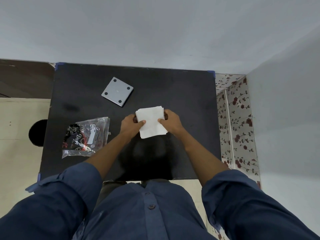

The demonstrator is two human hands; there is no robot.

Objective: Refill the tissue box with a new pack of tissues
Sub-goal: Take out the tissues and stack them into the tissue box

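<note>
Both hands are on the stack of white tissues (pixel 151 122) at the middle of the black table (pixel 187 94), and it is a firm two-sided hold: the left hand (pixel 131 124) clamps the stack's left edge with its thumb pressed on top, the right hand (pixel 171 122) clamps the right edge the same way, thumb on the top sheet and fingers curled around the far side. The stack sits square between them, its layered edges showing along the far-right corner (whether it rests on the table or hangs just above it, I cannot tell). Off to the left, well apart from the hands, lies the plastic wrapper (pixel 86 136), clear with dark printing and a white label, flattened and crumpled on the tabletop. Further back, beyond the tissues and a little left, a flat grey square piece (pixel 117 91) lies on the table with four dark round pads at its corners facing up, turned at an angle to the table edge. Rolled dark blue sleeves (pixel 69 184) cover both upper arms, forearms bare.
</note>
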